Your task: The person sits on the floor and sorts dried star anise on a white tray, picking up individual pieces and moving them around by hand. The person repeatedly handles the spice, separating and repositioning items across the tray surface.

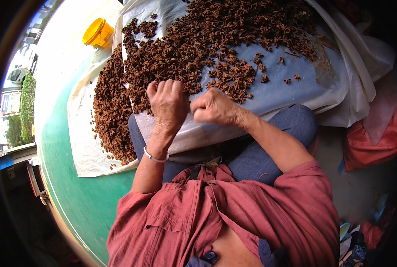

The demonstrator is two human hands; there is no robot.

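A wide layer of dried star anise (171, 50) covers much of a pale plastic sheet (268, 96) in front of me and over my knees. My left hand (167, 100), with a bracelet on its wrist, is over the near edge of the layer, its fingers curled. Just right of it, my right hand (212, 106) is curled above the sheet beside a small cluster of star anise (233, 78). The hands are close together. The fingertips of both are hidden, so whether anything is in them cannot be told.
On the left, a brown heap (111, 110) lies on a white sheet (81, 147) over the green floor (85, 193). A yellow bucket (98, 33) stands at the upper left. At the right are a red bag (375, 143) and, lower down, assorted litter (355, 243).
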